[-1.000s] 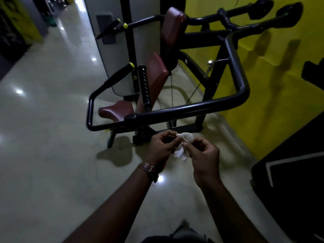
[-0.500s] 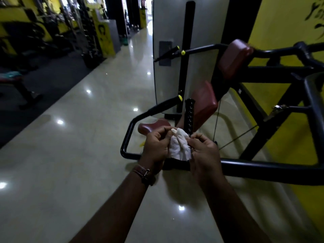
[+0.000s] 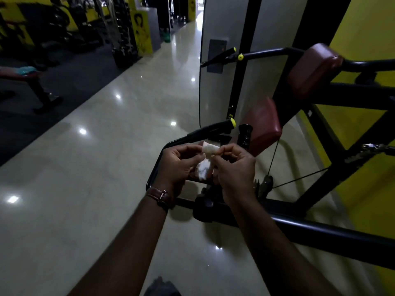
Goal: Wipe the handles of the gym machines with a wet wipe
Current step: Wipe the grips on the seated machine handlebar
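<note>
I pinched the wipe between my left hand and right hand, above the machine's near bar. Step in hand: unfolding. Next, I judged, it needed wrapping round the handle.

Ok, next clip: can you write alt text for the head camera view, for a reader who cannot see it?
Both hands, the left hand and the right hand, pinch a white wet wipe between them above a black gym machine with dark red pads. A black handle with a yellow end cap lies just beyond the hands, untouched, beside a glossy tiled floor and a yellow wall.
</note>
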The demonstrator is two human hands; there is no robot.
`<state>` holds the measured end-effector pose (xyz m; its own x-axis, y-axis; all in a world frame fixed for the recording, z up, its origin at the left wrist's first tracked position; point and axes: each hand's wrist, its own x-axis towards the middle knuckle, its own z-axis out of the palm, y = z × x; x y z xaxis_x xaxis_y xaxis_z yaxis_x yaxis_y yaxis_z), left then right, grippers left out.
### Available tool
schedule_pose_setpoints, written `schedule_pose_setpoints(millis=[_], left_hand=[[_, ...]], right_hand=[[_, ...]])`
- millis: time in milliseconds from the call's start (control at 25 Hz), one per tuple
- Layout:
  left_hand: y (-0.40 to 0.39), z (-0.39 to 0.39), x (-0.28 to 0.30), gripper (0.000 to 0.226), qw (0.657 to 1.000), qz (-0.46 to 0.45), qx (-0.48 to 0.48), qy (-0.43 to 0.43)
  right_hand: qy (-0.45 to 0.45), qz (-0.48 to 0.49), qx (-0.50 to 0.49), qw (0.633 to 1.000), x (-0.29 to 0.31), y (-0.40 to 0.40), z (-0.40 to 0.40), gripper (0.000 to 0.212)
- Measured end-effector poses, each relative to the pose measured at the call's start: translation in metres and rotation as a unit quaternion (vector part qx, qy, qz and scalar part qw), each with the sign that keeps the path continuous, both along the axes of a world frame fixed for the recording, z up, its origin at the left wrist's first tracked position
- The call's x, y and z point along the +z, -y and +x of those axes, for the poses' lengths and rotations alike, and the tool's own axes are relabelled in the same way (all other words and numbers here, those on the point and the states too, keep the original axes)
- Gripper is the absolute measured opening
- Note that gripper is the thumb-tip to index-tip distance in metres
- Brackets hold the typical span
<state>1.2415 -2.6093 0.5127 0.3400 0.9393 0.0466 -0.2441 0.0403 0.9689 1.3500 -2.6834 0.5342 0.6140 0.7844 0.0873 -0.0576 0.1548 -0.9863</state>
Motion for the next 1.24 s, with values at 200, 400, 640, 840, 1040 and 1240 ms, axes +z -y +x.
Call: schedule_pose_setpoints(millis=[200,400,640,840,1040,1240], left_hand=[[-0.03,0.003,-0.008,0.011,0.999,-0.048,0.011,-0.017],[-0.074,-0.003,-0.01,0.007,0.984,0.123,0.071,-0.104],[-0.123,0.004,-0.032,0.023,0.966,0.16,0.022,-0.202],[-0.14,-0.001,-0.036,0.022,0.957,0.183,-0.044,-0.218],[-0.147,-0.003,-0.034,0.022,0.954,0.185,-0.083,-0.222],[-0.147,-0.005,-0.03,0.023,0.948,0.215,-0.071,-0.222]], right_hand=[[0.097,-0.07,-0.011,0.993,-0.012,-0.034,-0.005,0.023],[0.378,-0.013,-0.06,0.924,-0.002,-0.062,-0.013,0.036],[0.594,-0.125,-0.039,0.794,-0.022,-0.117,-0.022,0.042],[0.754,-0.122,-0.056,0.644,-0.027,-0.114,-0.001,0.036],[0.756,-0.118,-0.035,0.643,-0.046,-0.129,-0.015,0.024],[0.759,-0.124,-0.11,0.629,-0.049,-0.124,-0.009,0.033]])
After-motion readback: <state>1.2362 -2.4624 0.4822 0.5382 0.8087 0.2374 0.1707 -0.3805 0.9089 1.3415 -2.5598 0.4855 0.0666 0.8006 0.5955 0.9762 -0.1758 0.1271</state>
